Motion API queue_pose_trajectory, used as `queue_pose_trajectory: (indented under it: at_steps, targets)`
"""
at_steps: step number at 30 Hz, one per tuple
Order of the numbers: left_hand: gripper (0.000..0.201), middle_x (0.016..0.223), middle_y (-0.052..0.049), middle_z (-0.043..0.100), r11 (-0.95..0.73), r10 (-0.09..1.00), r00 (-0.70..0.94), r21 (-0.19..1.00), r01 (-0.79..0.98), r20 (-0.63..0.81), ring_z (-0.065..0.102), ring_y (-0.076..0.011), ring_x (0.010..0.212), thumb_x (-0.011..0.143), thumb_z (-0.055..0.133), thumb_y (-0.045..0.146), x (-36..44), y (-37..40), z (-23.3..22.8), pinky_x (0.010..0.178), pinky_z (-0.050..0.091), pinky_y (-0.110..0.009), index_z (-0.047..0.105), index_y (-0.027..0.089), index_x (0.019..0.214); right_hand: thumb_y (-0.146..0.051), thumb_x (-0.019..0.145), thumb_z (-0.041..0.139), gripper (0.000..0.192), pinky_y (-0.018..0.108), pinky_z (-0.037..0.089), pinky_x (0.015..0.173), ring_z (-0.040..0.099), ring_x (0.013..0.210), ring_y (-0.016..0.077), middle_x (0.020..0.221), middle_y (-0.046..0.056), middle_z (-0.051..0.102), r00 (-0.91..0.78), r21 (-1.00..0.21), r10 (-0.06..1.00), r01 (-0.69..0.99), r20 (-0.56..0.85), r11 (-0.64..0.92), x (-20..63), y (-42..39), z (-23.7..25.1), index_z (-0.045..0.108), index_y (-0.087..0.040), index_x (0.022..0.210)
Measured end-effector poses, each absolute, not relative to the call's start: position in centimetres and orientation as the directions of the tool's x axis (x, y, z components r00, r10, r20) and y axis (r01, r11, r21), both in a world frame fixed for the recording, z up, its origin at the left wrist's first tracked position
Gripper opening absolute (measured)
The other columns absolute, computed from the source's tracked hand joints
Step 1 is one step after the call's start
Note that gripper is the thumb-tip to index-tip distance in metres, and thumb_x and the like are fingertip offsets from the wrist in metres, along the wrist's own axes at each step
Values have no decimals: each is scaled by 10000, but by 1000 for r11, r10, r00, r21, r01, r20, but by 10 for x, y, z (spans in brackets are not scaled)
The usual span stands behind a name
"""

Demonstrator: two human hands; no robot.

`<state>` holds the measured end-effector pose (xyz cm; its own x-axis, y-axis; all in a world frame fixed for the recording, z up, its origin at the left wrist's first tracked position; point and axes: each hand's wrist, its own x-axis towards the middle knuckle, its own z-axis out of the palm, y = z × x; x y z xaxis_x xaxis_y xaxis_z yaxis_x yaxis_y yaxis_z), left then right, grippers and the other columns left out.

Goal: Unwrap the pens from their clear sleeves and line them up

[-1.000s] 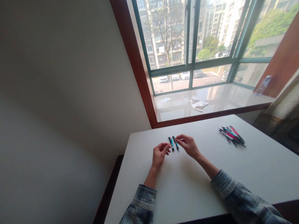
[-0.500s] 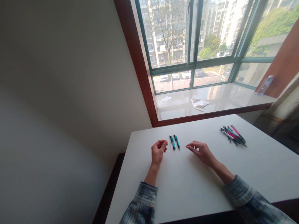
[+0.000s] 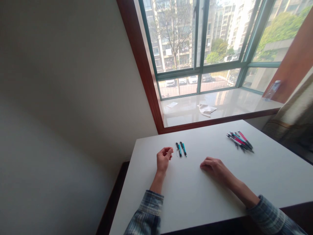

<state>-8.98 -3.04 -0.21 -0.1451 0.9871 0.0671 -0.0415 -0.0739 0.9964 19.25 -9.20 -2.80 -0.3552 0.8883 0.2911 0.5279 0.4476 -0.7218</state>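
Note:
Two teal-and-black pens (image 3: 181, 149) lie side by side on the white table (image 3: 195, 195), near its far left part. My left hand (image 3: 163, 159) rests on the table just left of them, fingers curled in toward the thumb, with nothing visible in it. My right hand (image 3: 215, 168) lies palm down on the table, to the right of and nearer than the two pens, and holds nothing. Both hands are apart from the pens.
A loose pile of several pens (image 3: 241, 142), pink, teal and black, lies at the table's far right. Behind the table runs a glossy window sill (image 3: 232, 106) with a crumpled white cloth (image 3: 206, 109) and a paper slip (image 3: 172, 104). A grey wall stands to the left.
My right hand has let go at the two pens and drawn back toward me and to the right. My left hand has pulled slightly away from them. The pens stay in place.

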Motion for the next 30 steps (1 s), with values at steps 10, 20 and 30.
queue_pose_trajectory:
  at_steps: [10,20,30]
  targets:
    - [350,749,-26,677,-64,987,-153,996,-65,53,503,-92,565,734,819,464,-92,-30,-2,527,402,-222,744,147,861,-437,958,594,241,317,519,647,638,648,189,748,32,731,-169,-777,909,474,381,414,164,-38,7,697,-229,895]
    - [337,752,-35,695,-53,983,-176,998,-41,45,515,-104,568,735,805,466,-95,-22,-7,547,409,-232,744,158,855,-483,914,630,292,356,579,777,717,868,218,957,64,780,-54,-862,902,273,429,426,113,36,-30,754,-221,939]
    - [312,777,-40,711,-48,983,-180,999,-16,45,528,-108,597,759,789,450,-96,-18,-12,593,434,-245,751,161,870,-418,915,672,200,344,523,769,677,914,235,997,62,767,-151,-771,886,443,439,458,111,39,-49,820,-284,914]
